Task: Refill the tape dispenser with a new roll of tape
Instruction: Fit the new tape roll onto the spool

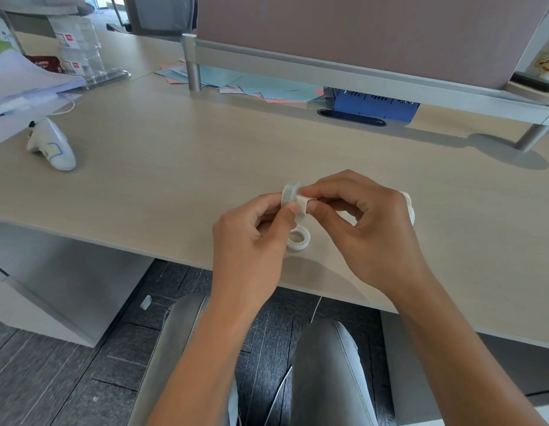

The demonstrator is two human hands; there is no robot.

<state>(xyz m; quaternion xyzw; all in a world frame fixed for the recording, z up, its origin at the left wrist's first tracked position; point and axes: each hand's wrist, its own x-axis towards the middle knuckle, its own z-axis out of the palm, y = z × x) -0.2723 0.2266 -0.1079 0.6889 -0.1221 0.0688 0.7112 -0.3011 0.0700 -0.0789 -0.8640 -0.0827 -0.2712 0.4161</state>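
Above the desk's near edge, both hands meet on a small clear tape roll [289, 193]. My left hand [251, 241] pinches the roll between thumb and curled fingers. My right hand [364, 222] pinches a white core piece [303, 202] that sits against the roll's centre. Below them a second white ring, an empty core or roll [298, 239], lies flat on the desk. A white object, maybe the tape dispenser [409, 206], shows only as an edge behind my right hand.
The light wooden desk [175, 167] carries a white controller [52, 146] at the left, stacked papers [27, 81] and clear holders [82, 53] at the far left. Coloured sheets [251, 84] and a blue box [374, 104] lie under the divider panel [359, 32]. My knees sit below the desk edge.
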